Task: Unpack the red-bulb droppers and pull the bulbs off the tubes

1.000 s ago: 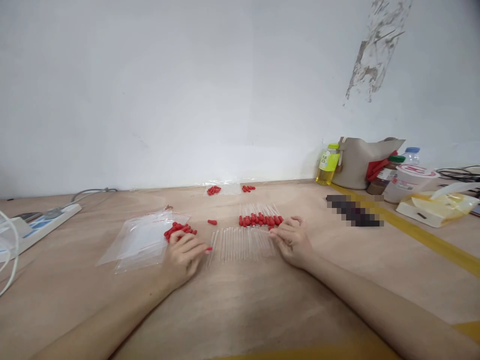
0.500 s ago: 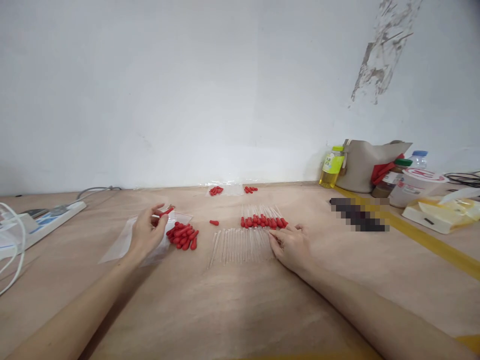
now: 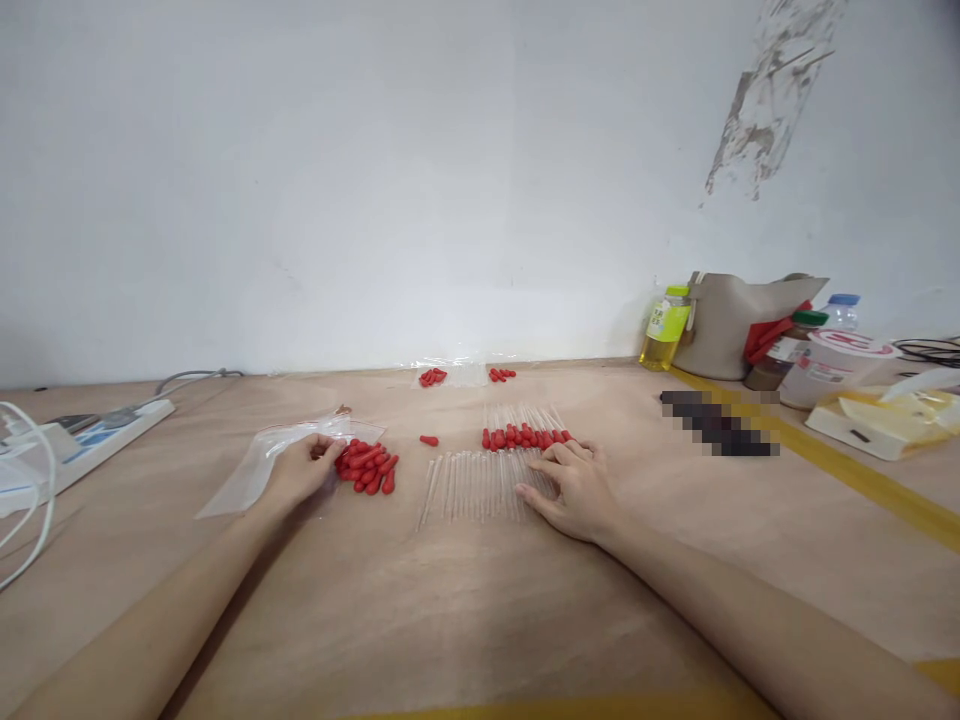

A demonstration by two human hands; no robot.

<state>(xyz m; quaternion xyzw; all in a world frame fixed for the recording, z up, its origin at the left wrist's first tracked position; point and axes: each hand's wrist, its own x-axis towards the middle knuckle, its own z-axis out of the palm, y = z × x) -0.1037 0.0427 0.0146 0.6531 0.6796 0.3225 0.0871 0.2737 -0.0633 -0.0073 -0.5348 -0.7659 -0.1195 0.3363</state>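
A pile of red rubber bulbs (image 3: 369,466) lies on the wooden table, beside clear plastic bags (image 3: 266,462). My left hand (image 3: 302,468) rests at the pile's left edge, its fingers curled against the bulbs. A row of bare clear glass tubes (image 3: 472,485) lies in the middle. My right hand (image 3: 571,487) lies on the row's right end with its fingers stretched over the tubes. Behind that is a second row of tubes fitted with red bulbs (image 3: 525,435). One loose red bulb (image 3: 428,440) lies between.
More red bulbs on a clear bag (image 3: 450,376) sit near the wall. A power strip with cables (image 3: 82,436) is at the left. At the right stand a yellow bottle (image 3: 664,328), a beige bag (image 3: 731,325), jars and a white box (image 3: 874,421). Yellow tape (image 3: 862,482) crosses the table.
My left hand went from the tube row's left end to the bags, lifted, then came down at the red bulb pile. My right hand slid left onto the tubes and flattened.
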